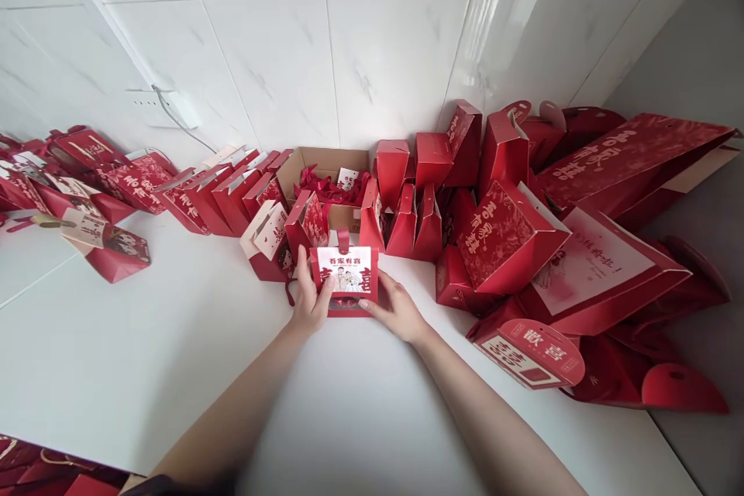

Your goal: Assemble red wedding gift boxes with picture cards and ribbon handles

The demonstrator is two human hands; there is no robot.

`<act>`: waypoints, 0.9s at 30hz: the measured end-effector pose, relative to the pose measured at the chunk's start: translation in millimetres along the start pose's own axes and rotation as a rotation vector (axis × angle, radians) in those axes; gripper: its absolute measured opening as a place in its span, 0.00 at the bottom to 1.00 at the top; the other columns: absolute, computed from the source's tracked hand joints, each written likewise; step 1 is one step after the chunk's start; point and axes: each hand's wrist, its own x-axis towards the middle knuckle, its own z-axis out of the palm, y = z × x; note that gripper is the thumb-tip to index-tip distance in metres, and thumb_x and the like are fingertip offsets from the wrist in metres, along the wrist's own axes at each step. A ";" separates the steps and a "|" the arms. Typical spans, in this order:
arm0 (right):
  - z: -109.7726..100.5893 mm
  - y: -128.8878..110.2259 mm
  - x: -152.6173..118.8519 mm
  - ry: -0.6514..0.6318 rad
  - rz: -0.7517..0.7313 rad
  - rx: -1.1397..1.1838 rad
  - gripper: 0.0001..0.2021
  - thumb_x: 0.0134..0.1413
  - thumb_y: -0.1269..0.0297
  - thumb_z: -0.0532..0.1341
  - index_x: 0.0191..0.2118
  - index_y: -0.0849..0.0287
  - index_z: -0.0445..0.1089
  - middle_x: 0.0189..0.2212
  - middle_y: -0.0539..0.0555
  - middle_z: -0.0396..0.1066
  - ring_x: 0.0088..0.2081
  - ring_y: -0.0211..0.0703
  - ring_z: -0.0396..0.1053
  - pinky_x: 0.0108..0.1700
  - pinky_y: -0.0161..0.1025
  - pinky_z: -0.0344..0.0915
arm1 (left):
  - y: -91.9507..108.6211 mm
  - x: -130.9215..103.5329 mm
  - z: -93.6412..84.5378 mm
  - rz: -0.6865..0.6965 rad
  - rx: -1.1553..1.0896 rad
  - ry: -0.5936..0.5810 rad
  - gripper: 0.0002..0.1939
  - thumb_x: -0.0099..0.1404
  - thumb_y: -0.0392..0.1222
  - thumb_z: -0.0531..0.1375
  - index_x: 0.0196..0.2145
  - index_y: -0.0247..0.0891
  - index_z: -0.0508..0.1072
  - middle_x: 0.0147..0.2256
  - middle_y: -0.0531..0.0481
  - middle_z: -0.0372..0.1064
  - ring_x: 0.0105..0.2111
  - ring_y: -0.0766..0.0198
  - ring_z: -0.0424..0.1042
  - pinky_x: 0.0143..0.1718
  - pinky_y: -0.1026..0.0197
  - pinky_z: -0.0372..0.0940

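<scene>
Between my two hands is a small red gift box (pixel 349 263) with a white printed front, a drawn couple, red lettering and a ribbon tab at its top. My left hand (pixel 311 298) grips its left side, thumb across the front. On the right side my right hand (pixel 398 306) is closed round the edge, its thumb at the lower front corner. Just behind stands a red patterned box (pixel 307 221). To the left of it is a white-and-red box (pixel 266 240). Further back, an open cardboard box (pixel 291 169) holds dark red ribbons (pixel 325 187) and a small white card.
Red gift boxes crowd the right side, among them a large patterned one (pixel 503 236) and a rounded-top one (pixel 526 353). More boxes (pixel 198 198) line the tiled wall at left. A tilted box (pixel 105 244) lies on the white table (pixel 174 325). A cable (pixel 183 124) hangs from a wall socket.
</scene>
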 end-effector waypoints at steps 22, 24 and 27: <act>-4.2 17.5 0.3 0.082 0.217 0.173 0.23 0.67 0.46 0.50 0.58 0.52 0.65 0.57 0.55 0.71 0.55 0.55 0.69 0.56 0.50 0.64 | 9.7 7.4 4.7 -0.411 -0.508 -0.317 0.33 0.73 0.57 0.50 0.70 0.44 0.49 0.66 0.46 0.56 0.66 0.51 0.56 0.66 0.50 0.55; -4.3 17.2 0.6 0.087 0.217 0.174 0.22 0.67 0.46 0.50 0.56 0.53 0.66 0.56 0.55 0.71 0.54 0.54 0.70 0.56 0.49 0.64 | 9.0 8.0 5.5 -0.436 -0.476 -0.288 0.33 0.73 0.57 0.50 0.70 0.44 0.49 0.65 0.46 0.59 0.65 0.50 0.59 0.65 0.49 0.56; -3.7 17.2 2.0 0.103 0.202 0.169 0.22 0.67 0.46 0.50 0.56 0.54 0.65 0.56 0.56 0.71 0.56 0.53 0.69 0.58 0.48 0.63 | 6.1 8.6 5.2 -0.488 -0.398 -0.236 0.33 0.71 0.58 0.53 0.68 0.43 0.55 0.62 0.45 0.64 0.62 0.48 0.62 0.63 0.49 0.60</act>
